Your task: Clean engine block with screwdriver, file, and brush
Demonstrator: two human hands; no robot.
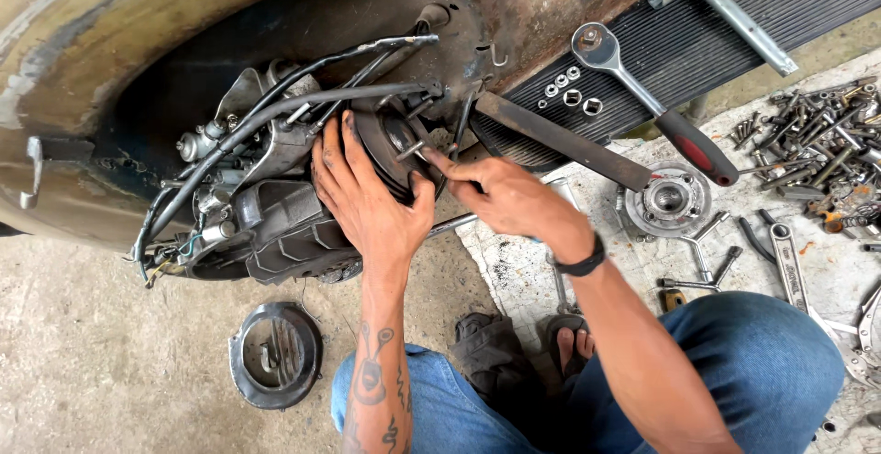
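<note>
My left hand (367, 192) presses flat against the round dark metal flywheel (390, 146) on the scooter engine (275, 220); my right hand (509, 199) pinches a thin metal tool (410, 149) there. I'd keep the wheel steady, levering gently.

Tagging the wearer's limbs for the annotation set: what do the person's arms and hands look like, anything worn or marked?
Both arms are bare, with no sleeves or gloves. The left hand has dark grime on its fingers, and that forearm carries dark line tattoos from mid-forearm toward the elbow. The right hand has a black band around the wrist. No rings visible. Blue jeans cover the legs.
</note>
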